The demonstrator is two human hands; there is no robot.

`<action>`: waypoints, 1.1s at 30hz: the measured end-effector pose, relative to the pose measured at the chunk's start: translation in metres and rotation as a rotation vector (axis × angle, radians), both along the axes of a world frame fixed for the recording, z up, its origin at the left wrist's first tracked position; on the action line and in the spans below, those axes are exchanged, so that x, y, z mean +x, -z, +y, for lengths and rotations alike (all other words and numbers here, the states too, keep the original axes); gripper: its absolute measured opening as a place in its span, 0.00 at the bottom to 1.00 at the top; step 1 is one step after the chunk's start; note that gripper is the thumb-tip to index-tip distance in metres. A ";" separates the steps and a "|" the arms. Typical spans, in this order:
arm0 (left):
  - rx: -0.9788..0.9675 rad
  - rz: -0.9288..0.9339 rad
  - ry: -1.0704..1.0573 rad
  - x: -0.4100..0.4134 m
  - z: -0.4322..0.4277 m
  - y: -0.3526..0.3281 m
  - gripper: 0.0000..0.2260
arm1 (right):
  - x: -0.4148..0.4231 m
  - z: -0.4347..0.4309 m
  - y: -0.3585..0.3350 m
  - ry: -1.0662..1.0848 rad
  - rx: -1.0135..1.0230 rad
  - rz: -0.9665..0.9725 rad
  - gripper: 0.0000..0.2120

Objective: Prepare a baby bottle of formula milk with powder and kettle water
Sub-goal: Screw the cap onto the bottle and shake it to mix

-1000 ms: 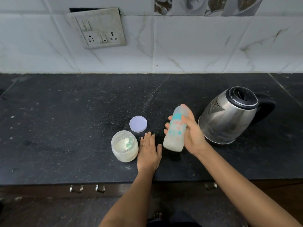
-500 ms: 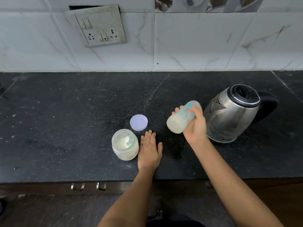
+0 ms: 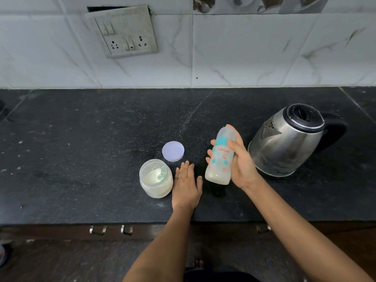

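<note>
My right hand [image 3: 242,165] grips a baby bottle [image 3: 220,158] with a teal ring and printed figures, held nearly upright just above the black counter [image 3: 81,149], milky liquid in its lower part. My left hand [image 3: 186,187] lies flat on the counter, fingers apart, holding nothing. Just left of it stands an open jar of formula powder [image 3: 156,178] with a scoop inside. The jar's pale round lid [image 3: 173,151] lies behind it. A steel kettle [image 3: 289,139] with a black lid and handle stands to the right of the bottle.
A tiled wall with a switch and socket plate [image 3: 124,31] rises behind the counter. Drawer handles [image 3: 110,230] show below the counter's front edge. The dark floor lies beneath.
The right hand swung the bottle up into a tilt half a second ago and has brought it back down to nearly upright. The left hand has stayed flat on the counter.
</note>
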State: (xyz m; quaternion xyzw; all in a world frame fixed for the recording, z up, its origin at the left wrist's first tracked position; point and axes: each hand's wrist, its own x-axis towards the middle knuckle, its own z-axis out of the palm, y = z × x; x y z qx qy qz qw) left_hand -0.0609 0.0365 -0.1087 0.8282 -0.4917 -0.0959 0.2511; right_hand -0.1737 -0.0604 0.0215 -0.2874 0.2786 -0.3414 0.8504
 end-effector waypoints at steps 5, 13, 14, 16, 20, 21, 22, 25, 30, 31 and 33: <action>-0.008 -0.002 -0.011 -0.001 -0.001 -0.002 0.22 | 0.012 -0.022 -0.010 0.234 0.145 -0.135 0.18; 0.019 -0.026 -0.005 -0.001 -0.002 -0.002 0.28 | 0.021 -0.020 -0.016 0.049 0.039 -0.115 0.26; 0.021 -0.026 -0.006 -0.001 -0.002 -0.003 0.28 | 0.023 -0.025 -0.016 0.132 0.093 -0.149 0.24; 0.025 -0.030 -0.008 -0.002 -0.001 -0.004 0.28 | 0.023 -0.026 -0.013 0.069 0.101 -0.147 0.24; 0.014 -0.040 -0.011 -0.002 -0.002 -0.004 0.27 | 0.016 -0.019 -0.012 -0.225 -0.128 -0.026 0.25; 0.018 -0.034 -0.012 -0.001 -0.001 -0.004 0.27 | 0.019 -0.023 -0.013 -0.182 -0.098 -0.066 0.26; 0.023 -0.029 -0.010 -0.001 -0.001 -0.003 0.26 | 0.022 -0.028 -0.014 -0.092 -0.016 -0.124 0.26; 0.032 -0.029 0.001 -0.001 -0.001 -0.003 0.25 | 0.026 -0.032 -0.010 0.020 0.179 -0.254 0.28; 0.025 -0.036 0.006 -0.001 -0.001 -0.005 0.26 | 0.017 -0.018 -0.003 -0.147 -0.043 -0.123 0.23; 0.022 -0.029 0.002 0.000 -0.001 -0.004 0.24 | 0.019 -0.020 -0.004 -0.089 0.030 -0.193 0.24; 0.014 -0.021 -0.001 0.000 -0.001 -0.004 0.23 | 0.019 -0.025 -0.002 0.016 0.206 -0.333 0.29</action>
